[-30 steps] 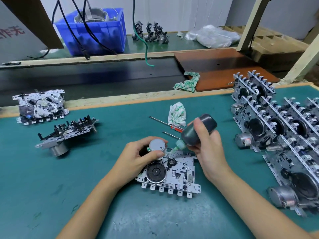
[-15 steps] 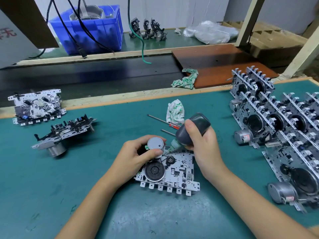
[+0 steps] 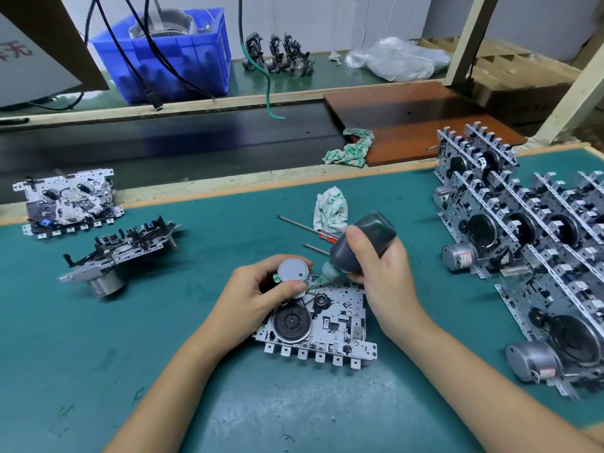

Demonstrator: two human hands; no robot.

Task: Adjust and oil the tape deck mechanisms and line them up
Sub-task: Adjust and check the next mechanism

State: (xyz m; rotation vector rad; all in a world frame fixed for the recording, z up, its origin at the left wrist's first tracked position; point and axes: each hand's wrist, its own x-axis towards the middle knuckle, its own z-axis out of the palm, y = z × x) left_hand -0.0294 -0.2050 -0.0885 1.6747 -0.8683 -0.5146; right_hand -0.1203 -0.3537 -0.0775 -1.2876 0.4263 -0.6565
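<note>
Green bench mat (image 3: 98,371) w/ wood edging, dark conveyor (image 3: 163,142) behind, blue crate (image 3: 183,53) on far shelf. Tape deck mechanism (image 3: 330,325) lies mid-mat; left hand (image 3: 258,299) grips its motor (image 3: 292,273), right hand (image 3: 376,273) clamps oil bottle (image 3: 362,243), nozzle down at mech. Finished row (image 3: 523,230) stands at right.

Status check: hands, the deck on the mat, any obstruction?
Left hand grips motor. Right hand tips oil bottle, nozzle on tape deck mechanism. Screwdrivers behind, clear.

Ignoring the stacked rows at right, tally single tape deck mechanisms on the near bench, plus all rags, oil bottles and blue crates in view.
Tape deck mechanisms: 3
Rags: 2
Oil bottle: 1
Blue crate: 1
Total: 7
</note>
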